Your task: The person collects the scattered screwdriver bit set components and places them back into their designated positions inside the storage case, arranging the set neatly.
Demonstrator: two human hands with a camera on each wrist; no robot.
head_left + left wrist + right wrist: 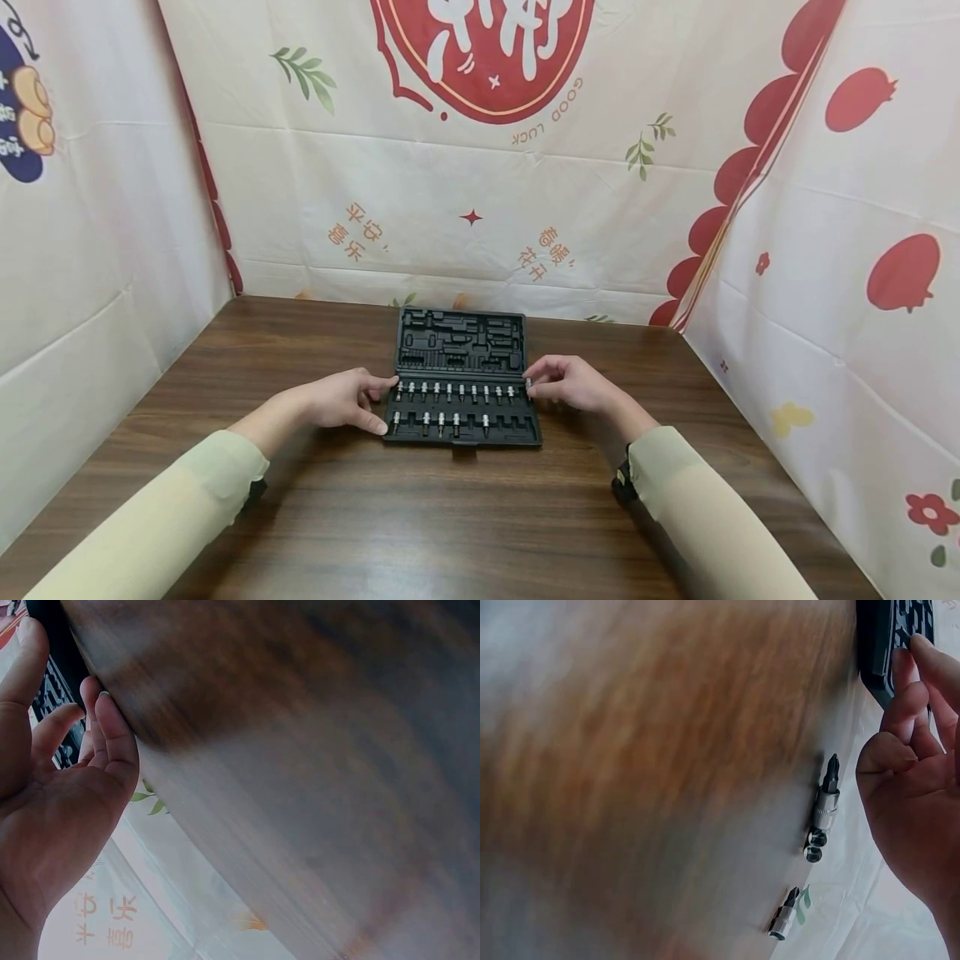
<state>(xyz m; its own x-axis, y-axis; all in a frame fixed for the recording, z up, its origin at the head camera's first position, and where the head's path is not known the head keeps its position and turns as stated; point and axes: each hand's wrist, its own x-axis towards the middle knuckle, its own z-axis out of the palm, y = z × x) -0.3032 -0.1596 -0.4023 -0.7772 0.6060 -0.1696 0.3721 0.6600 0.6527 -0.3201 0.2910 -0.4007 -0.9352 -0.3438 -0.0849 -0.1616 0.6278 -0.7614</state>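
Note:
A black socket-bit case (461,408) lies unfolded on the table, with two rows of silver bit sockets (441,423) in its near half. At its left edge, my left hand (341,400) touches the case, thumb on the near corner and index finger by the hinge, the two spread apart. My right hand (573,383) pinches a small silver bit socket (528,383) at the right end of the far row; the fingers partly hide it. In the right wrist view, loose bit sockets (826,806) lie on the table near that hand.
The far half of the case, a moulded lid (461,340), lies toward the back of the brown wooden table (420,517). Printed cloth (465,175) hangs behind the table and at both sides. Another loose bit socket (784,915) lies apart from the others.

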